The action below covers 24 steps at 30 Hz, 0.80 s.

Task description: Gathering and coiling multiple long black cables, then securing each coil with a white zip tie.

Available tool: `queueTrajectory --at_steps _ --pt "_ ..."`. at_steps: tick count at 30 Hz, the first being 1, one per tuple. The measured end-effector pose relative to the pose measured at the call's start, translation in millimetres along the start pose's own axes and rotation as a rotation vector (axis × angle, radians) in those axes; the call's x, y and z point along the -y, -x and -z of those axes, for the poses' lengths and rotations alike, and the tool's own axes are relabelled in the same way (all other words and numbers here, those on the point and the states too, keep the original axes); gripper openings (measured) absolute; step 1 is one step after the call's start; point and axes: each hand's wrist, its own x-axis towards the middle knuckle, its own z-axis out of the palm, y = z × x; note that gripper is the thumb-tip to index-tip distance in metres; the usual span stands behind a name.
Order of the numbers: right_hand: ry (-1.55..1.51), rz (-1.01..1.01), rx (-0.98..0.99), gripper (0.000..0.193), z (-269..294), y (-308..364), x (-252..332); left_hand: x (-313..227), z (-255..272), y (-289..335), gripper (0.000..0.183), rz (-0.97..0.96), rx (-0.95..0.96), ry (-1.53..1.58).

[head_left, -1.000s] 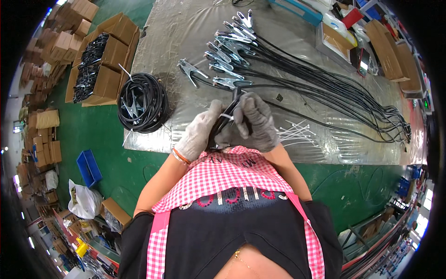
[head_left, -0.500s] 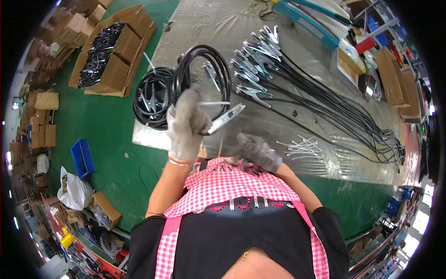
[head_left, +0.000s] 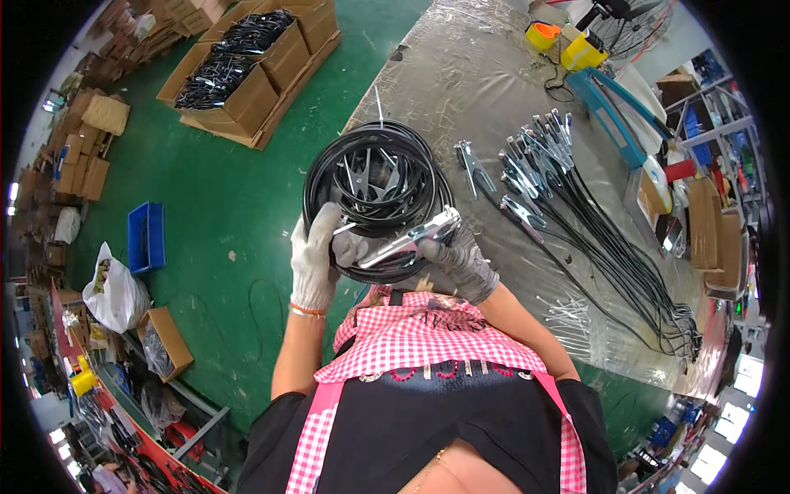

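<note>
The fingers of the left hand [head_left: 315, 259], in a white knitted glove, are bent around the near left edge of a round coil of shiny black cable [head_left: 429, 177]. The thumb of the right hand [head_left: 465, 270], in a grey glove, presses on a big silver metal clamp [head_left: 405, 240]; the other fingers fold under the clamp, partly hidden. This clamp lies across the near right part of the coil. The coil is in front of the person, at the left edge of a grey counter [head_left: 461, 86] with a crinkly plastic cover. I cannot tell where the held loops end and the loops under them begin.

More silver clamps [head_left: 359, 178] sit inside the coil, and a thin white plastic tie [head_left: 379, 105] sticks up from its far side. Just to the right of the coil is one loose silver clamp [head_left: 475, 169]. Farther right is a bunch of silver clamps [head_left: 541, 159] with long black cables [head_left: 605, 253]. A pile of thin white plastic ties [head_left: 569, 315] lies to the right of the coil, closer to the person.

Far to the left of the coil, on the green floor [head_left: 247, 198], is a blue plastic bin [head_left: 146, 237]. Brown cardboard boxes [head_left: 255, 100] full of black cables are past the coil, to the left.
</note>
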Motion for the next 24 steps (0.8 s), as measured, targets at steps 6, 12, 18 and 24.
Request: queueTrajectory --at_steps 6,12,18,24 --pt "0.167 -0.268 -0.579 0.054 -26 -60 -18 -20 4 -103 0.025 -0.054 0.317 -0.55" --pt "1.151 -0.485 -0.342 0.069 17 -82 -11 21 40 -177 0.058 -0.264 0.181 -1.109" --pt "1.415 0.303 -0.673 0.069 23 -105 -19 8 24 -165 0.053 -0.159 0.154 -1.179" --pt "1.564 0.358 -0.624 0.054 15 -137 -44 3 -8 -153 0.051 -1.1 0.199 -1.527"
